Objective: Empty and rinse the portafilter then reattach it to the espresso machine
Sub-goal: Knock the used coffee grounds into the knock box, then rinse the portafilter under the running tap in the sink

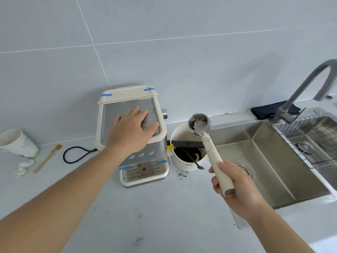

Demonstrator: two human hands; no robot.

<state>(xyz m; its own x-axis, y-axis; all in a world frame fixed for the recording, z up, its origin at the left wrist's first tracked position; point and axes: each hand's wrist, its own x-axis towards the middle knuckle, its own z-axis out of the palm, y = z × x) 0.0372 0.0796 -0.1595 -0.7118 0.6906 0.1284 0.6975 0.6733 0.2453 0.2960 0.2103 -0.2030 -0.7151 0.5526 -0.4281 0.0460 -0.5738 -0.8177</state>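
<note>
A cream espresso machine (pixel 109 110) with blue tape on its corners stands on the counter against the tiled wall. My left hand (pixel 130 130) lies flat on its metal top, fingers spread. My right hand (pixel 235 187) grips the cream handle of the portafilter (pixel 212 148). Its metal basket (pixel 198 123) is raised and tilted toward me, with pale residue inside. The basket hangs above the far rim of a white knock box (pixel 182 161) that holds dark coffee grounds and has a black bar across it.
A steel sink (pixel 269 154) with a drain lies to the right, a grey faucet (pixel 306 84) behind it and a wire rack (pixel 310 136) over its right side. At left are a paper cup (pixel 16 143), a brush (pixel 48 157), a crumpled tissue (pixel 22 168) and the black cord (pixel 76 154). Grounds are scattered on the counter.
</note>
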